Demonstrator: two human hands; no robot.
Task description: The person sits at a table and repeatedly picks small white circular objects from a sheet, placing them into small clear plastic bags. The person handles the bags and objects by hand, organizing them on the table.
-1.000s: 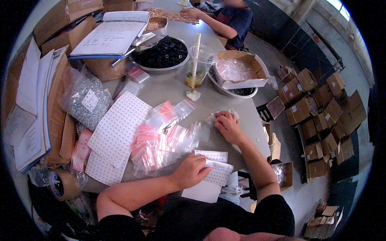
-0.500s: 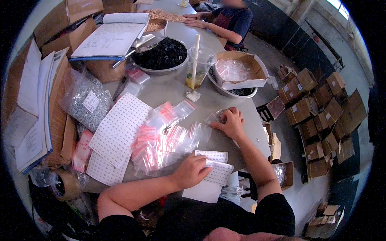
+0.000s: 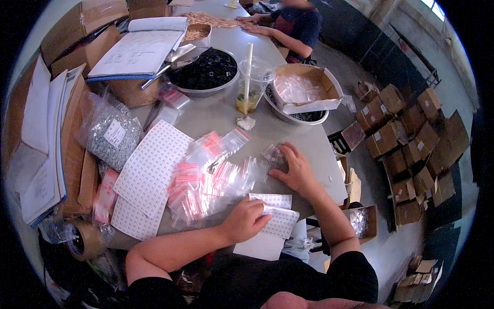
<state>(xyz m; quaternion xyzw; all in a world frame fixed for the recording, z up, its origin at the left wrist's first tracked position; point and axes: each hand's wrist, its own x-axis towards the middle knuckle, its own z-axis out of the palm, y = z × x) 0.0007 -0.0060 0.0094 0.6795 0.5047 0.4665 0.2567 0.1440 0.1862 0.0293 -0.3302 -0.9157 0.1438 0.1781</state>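
My left hand point(image 3: 244, 221) is closed on a white sheet of printed labels point(image 3: 279, 222) at the table's near edge, with its upper part folded over. My right hand point(image 3: 297, 169) rests over the table to the right, thumb and fingers apart. Beside its fingertips lies a small clear bag point(image 3: 272, 155) with small parts in it; whether the fingers touch it is hard to tell. Between my hands and the larger label sheets point(image 3: 149, 170) spreads a heap of clear zip bags point(image 3: 206, 180) with red strips.
A plastic cup point(image 3: 248, 100) with a straw stands ahead. Behind it are a basin of black parts point(image 3: 206, 72) and a carton of bags point(image 3: 301, 90) on another basin. At left sits a bag of metal parts point(image 3: 113, 135). Another person point(image 3: 296, 28) works at the far end.
My right hand's fingers have spread and drawn slightly back from the small clear bag. My left hand keeps its hold on the label sheet.
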